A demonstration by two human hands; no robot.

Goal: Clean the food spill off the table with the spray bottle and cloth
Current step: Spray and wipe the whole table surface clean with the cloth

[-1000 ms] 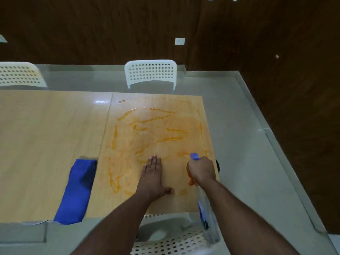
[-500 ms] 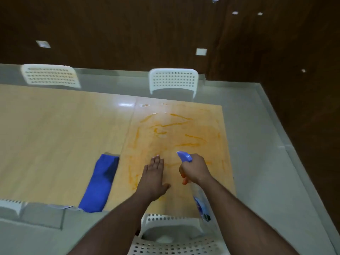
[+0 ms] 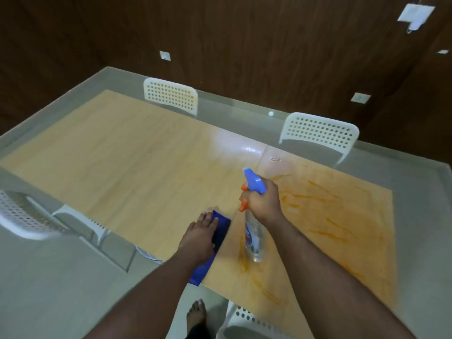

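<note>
Left hand (image 3: 199,237) lies flat, fingers straight and together, pressing on the blue cloth (image 3: 216,237); cloth sits at the near edge of the table (image 3: 137,167), partly covered by the hand, its near end sticking out past the wrist over the table edge; right hand (image 3: 263,200) is curled round the neck of the spray bottle (image 3: 254,216), fingers on the orange trigger, blue nozzle pointing up and away to the left; bottle is clear with a blue label, held tilted, its base just above or on the table, cannot tell which; bottle is just right of the cloth, close but not touching; orange food smears (image 3: 325,209) spread over the table to the right of the right hand and under the right forearm, some streaks near the bottle base; beyond the hands two white perforated chairs, one (image 3: 171,95) far left of them, one (image 3: 318,133) behind the right hand; another white chair (image 3: 27,216) left of the left hand; a chair back (image 3: 247,319) below the right forearm; a bare foot (image 3: 197,314) on the grey floor between the forearms; dark wood wall (image 3: 244,45) behind.
</note>
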